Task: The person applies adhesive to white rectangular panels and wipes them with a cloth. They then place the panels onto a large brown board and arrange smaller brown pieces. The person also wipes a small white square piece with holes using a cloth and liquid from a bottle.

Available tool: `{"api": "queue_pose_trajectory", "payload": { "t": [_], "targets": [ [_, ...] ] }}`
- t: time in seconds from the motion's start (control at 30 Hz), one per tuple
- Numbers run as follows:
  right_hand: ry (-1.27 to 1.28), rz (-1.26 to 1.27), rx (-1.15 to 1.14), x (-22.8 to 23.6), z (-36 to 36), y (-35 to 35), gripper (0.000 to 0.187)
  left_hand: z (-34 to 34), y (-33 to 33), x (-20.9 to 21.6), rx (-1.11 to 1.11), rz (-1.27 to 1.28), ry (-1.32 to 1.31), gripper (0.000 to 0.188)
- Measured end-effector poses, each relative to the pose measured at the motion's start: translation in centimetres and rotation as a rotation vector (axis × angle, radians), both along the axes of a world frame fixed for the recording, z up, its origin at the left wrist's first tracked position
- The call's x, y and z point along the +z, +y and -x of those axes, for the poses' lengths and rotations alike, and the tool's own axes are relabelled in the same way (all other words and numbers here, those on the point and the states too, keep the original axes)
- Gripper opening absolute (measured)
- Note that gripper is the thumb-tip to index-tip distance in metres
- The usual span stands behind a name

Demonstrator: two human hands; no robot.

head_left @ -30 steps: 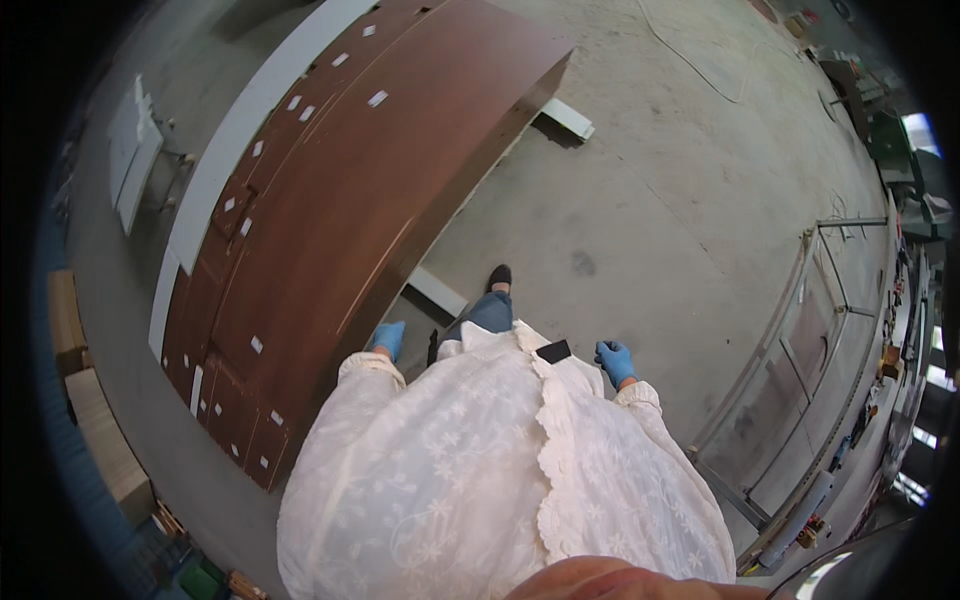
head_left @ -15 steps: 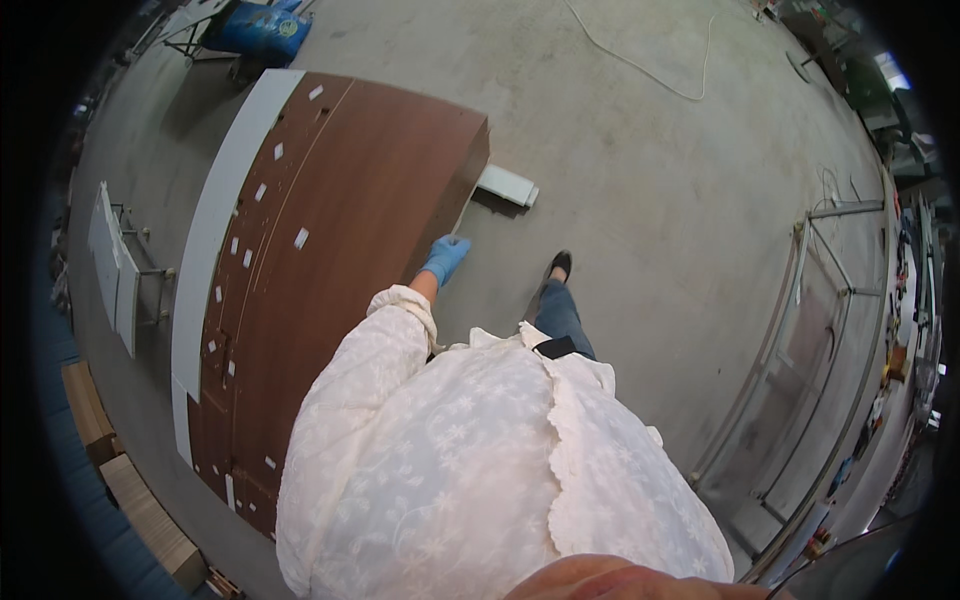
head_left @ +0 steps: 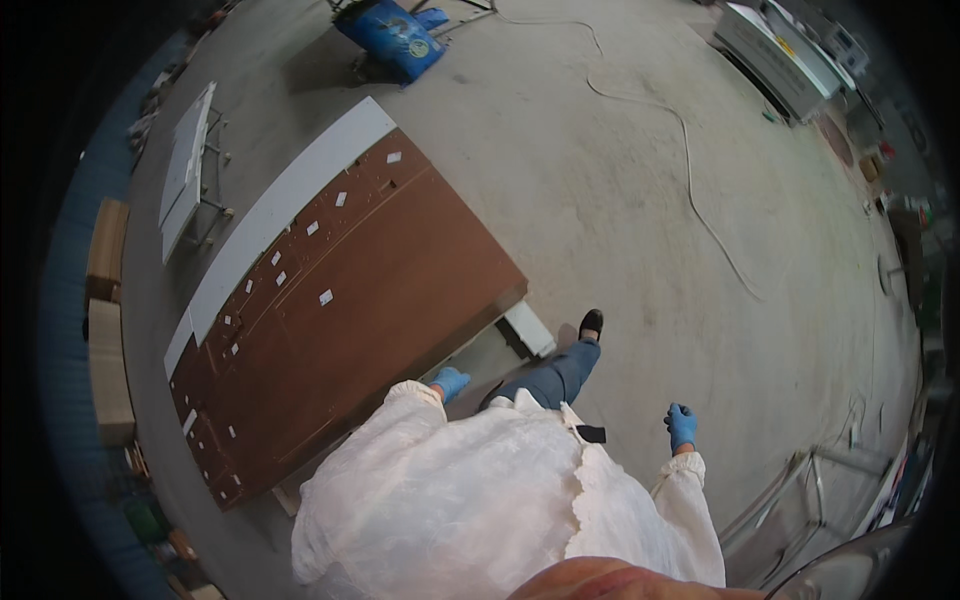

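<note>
My left hand point(head_left: 451, 382), in a blue glove, hangs beside the near edge of a stack of reddish-brown panels point(head_left: 400, 270). Its fingers are curled, and what they may hold is too small to make out. On the right, well away from the stack, my blue-gloved right hand point(head_left: 681, 428) is held out over the floor with its fingers folded in. Dark patches show at those fingers; I cannot tell whether anything is in them. Several small white labels point(head_left: 326, 297) dot the panels, and a pale strip point(head_left: 290, 205) runs along their far side.
A white beam point(head_left: 528, 330) sticks out under the stack's corner, near my foot. Blue sacking point(head_left: 392, 38) lies farther ahead. A pale cable point(head_left: 688, 165) crosses the concrete floor. White boards on a rack point(head_left: 187, 165) stand left; a metal frame point(head_left: 815, 490) stands lower right.
My view has turned right and moved along the stack, which now sits lower in the picture. My right hand has come into view. My left hand stays by the stack's edge.
</note>
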State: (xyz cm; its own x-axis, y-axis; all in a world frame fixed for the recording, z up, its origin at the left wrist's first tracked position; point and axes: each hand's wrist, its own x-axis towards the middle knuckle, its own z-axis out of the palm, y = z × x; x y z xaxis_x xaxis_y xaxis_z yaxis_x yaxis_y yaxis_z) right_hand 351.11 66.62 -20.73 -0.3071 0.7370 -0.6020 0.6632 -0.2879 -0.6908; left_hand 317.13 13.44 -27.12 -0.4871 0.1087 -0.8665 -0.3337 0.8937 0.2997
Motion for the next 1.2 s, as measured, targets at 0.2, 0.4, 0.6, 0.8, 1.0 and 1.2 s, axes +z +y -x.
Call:
{"api": "queue_pose_trajectory", "payload": {
  "t": [0.2, 0.4, 0.6, 0.8, 1.0, 1.2],
  "targets": [
    [-0.036, 0.126, 0.084, -0.3, 14.7, 10.7, 0.022, 12.8, 13.2, -1.7, -0.256, 0.03, 0.28, 0.051],
    [-0.373, 0.212, 0.305, -3.2, 21.0, 19.3, 0.029, 28.9, 34.2, 6.6, 0.166, -0.293, 0.248, 0.037],
    [-0.4, -0.237, 1.026, -14.6, 33.0, 31.2, 0.037, 45.1, 44.4, 9.8, 0.195, -0.529, 0.459, 0.037],
    [-0.412, 0.154, 0.556, -10.7, 61.9, 44.7, 0.028, 52.6, 40.4, 6.5, 0.46, -0.088, 0.374, 0.043],
    [-0.388, -0.013, 0.968, -4.9, 96.5, 49.6, 0.033, 49.6, 34.8, 2.5, 1.133, -0.012, 0.181, 0.043],
    [0.102, 0.028, 1.001, -1.8, 124.4, 43.2, 0.028, 50.8, 35.4, -0.9, 1.515, 0.069, -0.043, 0.023]
  ]
}}
